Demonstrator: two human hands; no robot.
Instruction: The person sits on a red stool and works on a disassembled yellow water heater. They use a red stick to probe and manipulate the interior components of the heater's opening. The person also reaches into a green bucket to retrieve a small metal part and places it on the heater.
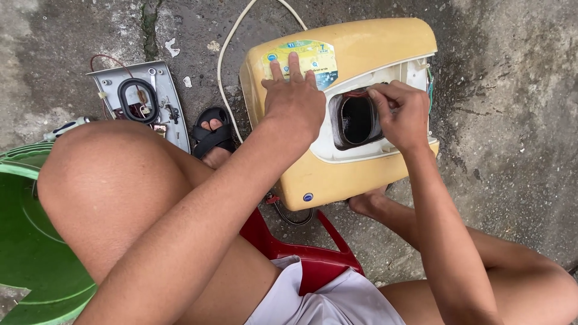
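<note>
Yellow appliance housing on the concrete floor. Left hand flat, open, pressing its top; right hand pinching red part at opening. Likely removing inner part; steady pull needed.

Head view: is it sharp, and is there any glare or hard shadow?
Head view: soft, even daylight, no hard shadows; yellow casing and both hands, left and right, are sharp; no glare; the near knee looms large from wide-angle closeness.

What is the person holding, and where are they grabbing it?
The left hand presses flat on the yellow appliance casing. The right hand pinches the upper rim of its dark opening.
</note>
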